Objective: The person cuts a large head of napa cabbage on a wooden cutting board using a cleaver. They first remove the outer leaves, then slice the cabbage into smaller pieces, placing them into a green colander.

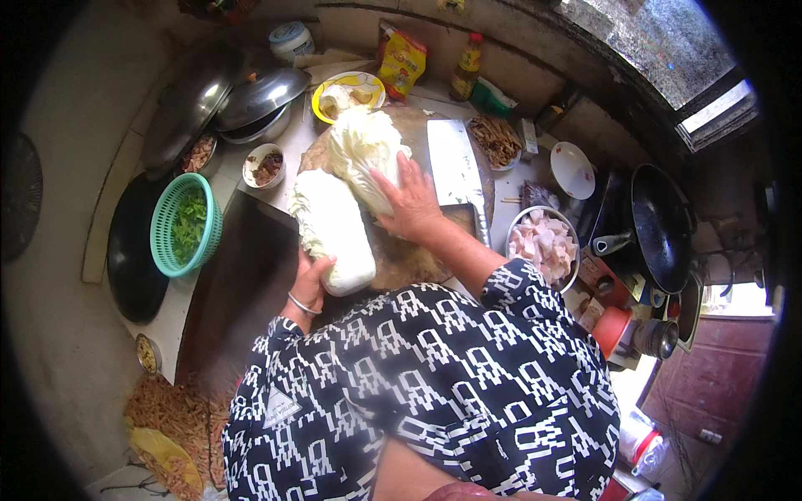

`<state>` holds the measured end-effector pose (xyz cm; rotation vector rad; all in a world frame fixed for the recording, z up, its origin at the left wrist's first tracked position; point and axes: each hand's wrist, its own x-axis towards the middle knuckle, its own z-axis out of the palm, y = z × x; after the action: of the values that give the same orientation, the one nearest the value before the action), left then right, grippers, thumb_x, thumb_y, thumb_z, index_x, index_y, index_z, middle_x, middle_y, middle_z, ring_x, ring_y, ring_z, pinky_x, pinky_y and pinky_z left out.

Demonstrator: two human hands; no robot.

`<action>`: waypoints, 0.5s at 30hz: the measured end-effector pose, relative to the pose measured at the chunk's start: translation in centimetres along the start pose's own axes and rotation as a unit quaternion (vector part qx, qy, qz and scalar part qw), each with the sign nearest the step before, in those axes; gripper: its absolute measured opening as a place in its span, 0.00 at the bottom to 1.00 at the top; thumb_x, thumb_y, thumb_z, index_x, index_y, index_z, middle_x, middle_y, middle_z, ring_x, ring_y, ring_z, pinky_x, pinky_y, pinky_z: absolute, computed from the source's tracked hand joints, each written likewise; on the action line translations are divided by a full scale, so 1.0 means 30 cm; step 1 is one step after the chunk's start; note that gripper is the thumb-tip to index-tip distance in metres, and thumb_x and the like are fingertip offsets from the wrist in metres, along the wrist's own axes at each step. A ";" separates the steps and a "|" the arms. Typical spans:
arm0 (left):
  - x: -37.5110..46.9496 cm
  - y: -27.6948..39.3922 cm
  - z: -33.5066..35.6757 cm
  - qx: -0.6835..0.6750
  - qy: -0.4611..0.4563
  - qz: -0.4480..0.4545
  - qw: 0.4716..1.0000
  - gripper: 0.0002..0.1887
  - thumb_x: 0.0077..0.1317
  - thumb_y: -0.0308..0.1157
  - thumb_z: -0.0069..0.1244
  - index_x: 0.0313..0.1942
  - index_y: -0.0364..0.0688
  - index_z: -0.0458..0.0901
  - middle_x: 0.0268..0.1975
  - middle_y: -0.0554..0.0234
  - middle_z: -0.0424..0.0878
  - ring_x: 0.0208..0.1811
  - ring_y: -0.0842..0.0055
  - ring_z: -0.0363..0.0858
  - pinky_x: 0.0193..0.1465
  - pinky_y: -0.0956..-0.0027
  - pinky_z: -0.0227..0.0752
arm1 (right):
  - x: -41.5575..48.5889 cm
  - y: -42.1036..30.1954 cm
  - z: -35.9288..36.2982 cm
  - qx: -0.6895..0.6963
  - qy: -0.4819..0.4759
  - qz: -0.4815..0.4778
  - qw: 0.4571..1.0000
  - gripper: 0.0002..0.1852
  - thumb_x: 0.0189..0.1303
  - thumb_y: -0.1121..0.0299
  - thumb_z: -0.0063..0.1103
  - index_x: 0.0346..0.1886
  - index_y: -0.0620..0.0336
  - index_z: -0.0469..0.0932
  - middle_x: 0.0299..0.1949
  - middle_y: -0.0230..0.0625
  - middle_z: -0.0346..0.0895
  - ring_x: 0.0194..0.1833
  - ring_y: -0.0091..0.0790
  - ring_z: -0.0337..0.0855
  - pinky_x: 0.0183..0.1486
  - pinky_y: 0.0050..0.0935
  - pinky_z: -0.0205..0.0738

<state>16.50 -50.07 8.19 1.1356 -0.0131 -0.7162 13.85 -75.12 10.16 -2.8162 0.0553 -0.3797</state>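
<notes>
My left hand (311, 278) grips the lower left side of a pale napa cabbage piece (335, 235), near the front edge of a round wooden chopping board (407, 253). Beside it on the right lies another napa cabbage piece (363, 153), its frilled leaves towards the back. Across that piece's right side, my right hand (410, 200) is clasped with fingers spread; its palm is hidden. A broad cleaver (446, 160) rests flat on the board, right of my right hand, its handle towards me.
Behind the board stands a yellow-rimmed plate (317, 103) with pale pieces. A green basket (216, 222) of leafy greens is at left. On the right are a bowl of pale meat chunks (544, 244) and a black wok (661, 228). A sauce bottle (467, 66) stands at the back.
</notes>
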 end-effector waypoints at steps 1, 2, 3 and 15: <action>0.001 -0.001 0.001 0.006 0.003 0.003 1.000 0.45 0.56 0.29 0.57 0.72 0.45 0.49 0.66 0.55 0.64 0.67 0.64 0.64 0.70 0.61 0.58 | 0.002 -0.007 0.001 0.007 -0.006 0.023 1.000 0.45 0.41 0.59 0.72 0.68 0.46 0.65 0.70 0.65 0.49 0.68 0.63 0.58 0.66 0.52 0.58; 0.001 -0.002 0.001 0.008 0.005 -0.002 1.000 0.45 0.56 0.30 0.57 0.72 0.44 0.49 0.66 0.55 0.64 0.67 0.64 0.63 0.70 0.62 0.58 | 0.004 0.002 0.015 0.021 0.016 0.015 1.000 0.47 0.39 0.59 0.73 0.69 0.46 0.64 0.70 0.65 0.48 0.66 0.62 0.59 0.64 0.52 0.61; 0.001 -0.003 0.001 0.014 0.008 0.002 1.000 0.45 0.56 0.31 0.57 0.71 0.44 0.50 0.65 0.55 0.65 0.67 0.64 0.63 0.70 0.61 0.59 | 0.002 0.020 0.035 0.035 0.039 0.007 0.999 0.49 0.37 0.59 0.74 0.69 0.46 0.63 0.70 0.65 0.48 0.65 0.62 0.60 0.62 0.52 0.63; -0.005 -0.015 0.003 0.009 0.006 0.010 1.000 0.47 0.55 0.31 0.58 0.72 0.45 0.47 0.66 0.55 0.63 0.68 0.65 0.62 0.70 0.62 0.58 | 0.008 0.022 -0.038 -0.010 0.082 -0.037 0.996 0.49 0.37 0.61 0.73 0.69 0.51 0.63 0.71 0.57 0.47 0.60 0.56 0.65 0.62 0.46 0.64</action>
<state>16.13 -50.16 7.89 1.1544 -0.0209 -0.6924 13.78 -76.10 11.09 -2.8060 -0.0111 -0.6290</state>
